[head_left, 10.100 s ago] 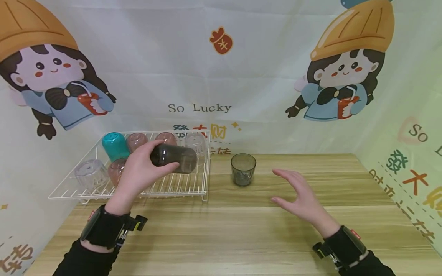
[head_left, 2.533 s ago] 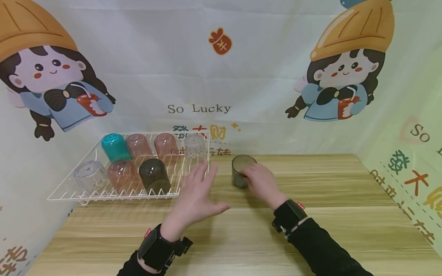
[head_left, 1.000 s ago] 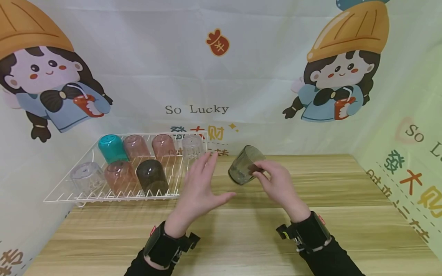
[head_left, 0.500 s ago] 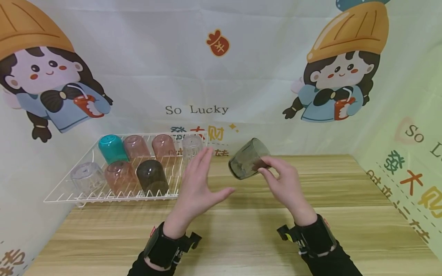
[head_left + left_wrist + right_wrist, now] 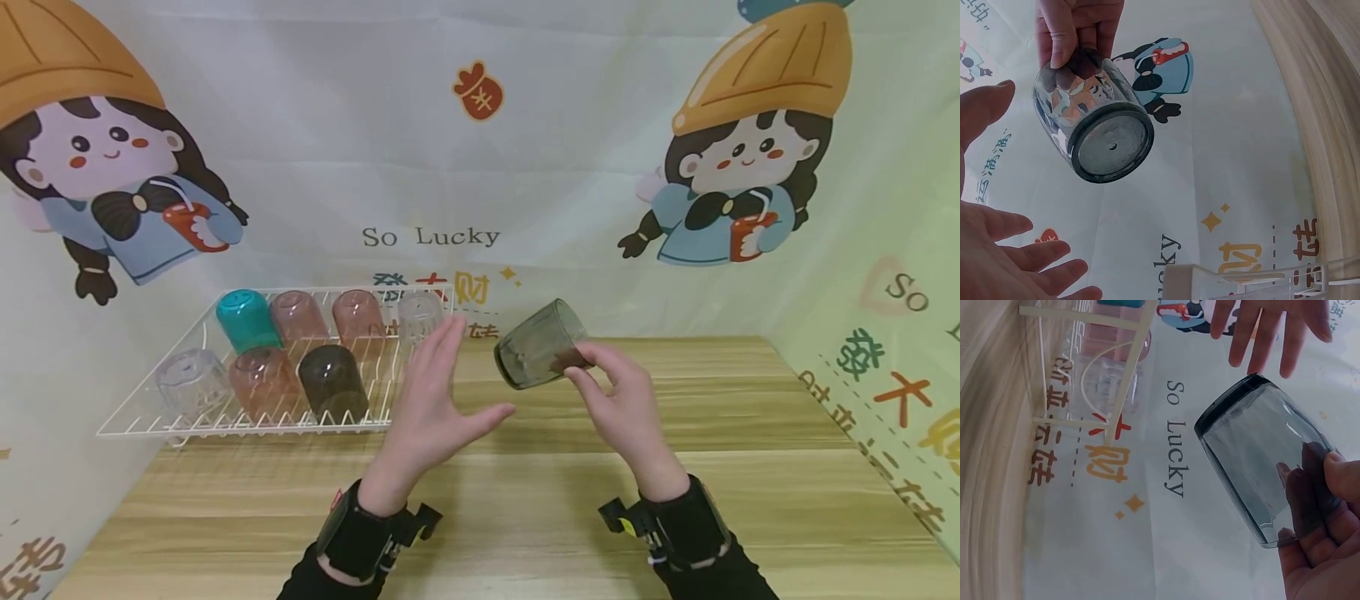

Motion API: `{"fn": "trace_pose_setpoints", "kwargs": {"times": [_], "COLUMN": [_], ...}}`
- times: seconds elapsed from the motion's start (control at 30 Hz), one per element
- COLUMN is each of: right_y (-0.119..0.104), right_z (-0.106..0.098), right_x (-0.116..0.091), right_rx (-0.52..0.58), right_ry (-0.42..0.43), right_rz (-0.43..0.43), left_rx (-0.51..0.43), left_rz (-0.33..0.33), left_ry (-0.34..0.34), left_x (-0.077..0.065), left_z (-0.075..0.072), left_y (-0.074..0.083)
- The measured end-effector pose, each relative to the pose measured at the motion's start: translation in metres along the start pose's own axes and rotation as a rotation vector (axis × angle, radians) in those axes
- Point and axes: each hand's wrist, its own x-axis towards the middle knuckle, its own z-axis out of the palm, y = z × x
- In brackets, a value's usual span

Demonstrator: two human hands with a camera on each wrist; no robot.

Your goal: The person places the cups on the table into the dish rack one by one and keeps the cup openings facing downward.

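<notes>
My right hand [image 5: 628, 408] pinches a smoky grey drinking glass [image 5: 531, 346] near its open end, thumb outside and fingers reaching inside. Raised over the table, the glass lies tilted, its thick base toward my left and its mouth up to the right. In the left wrist view, the round base of the glass [image 5: 1113, 147] faces the camera. My left hand [image 5: 429, 408] is empty, fingers extended and thumb spread, just left of the glass's base. Its fingers [image 5: 1263, 337] also show beyond the base in the right wrist view.
A white wire rack [image 5: 247, 432] stands at the left, holding several upside-down glasses: a teal one [image 5: 249, 321], pink ones [image 5: 358, 315], clear ones [image 5: 191, 383] and a dark one [image 5: 332, 383]. A printed cloth [image 5: 450, 183] hangs behind the wooden table [image 5: 510, 533].
The dark glass, earlier in my left hand, stands inverted on the rack. My right hand has taken the smoky glass off the table, lifted and tilted it. Little moved in the last half second.
</notes>
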Motion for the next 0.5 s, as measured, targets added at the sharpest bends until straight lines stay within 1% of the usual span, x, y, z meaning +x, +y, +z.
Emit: {"fn": "trace_pose_setpoints", "kwargs": {"times": [0.13,0.3,0.4,0.5], "right_y": [-0.0005,-0.0008,-0.0034,-0.0056], "right_z": [0.0010,0.0021,0.0027,0.0034], "right_x": [-0.0011,-0.0025,-0.0032,-0.0037], "right_rx": [0.031,0.043,0.040,0.048], "right_ry": [0.001,-0.001,-0.006,-0.014], "right_rz": [0.014,0.043,0.061,0.080], "left_rx": [-0.055,-0.133,-0.156,-0.164], "left_rz": [-0.011,-0.051,-0.059,-0.047], "left_ry": [-0.004,-0.025,-0.025,-0.013], "left_x": [0.0002,-0.0003,-0.0007,-0.0008], "left_z": [0.0006,0.0009,0.0021,0.0048], "left_y": [-0.0004,-0.0008,-0.0011,-0.0016]}}
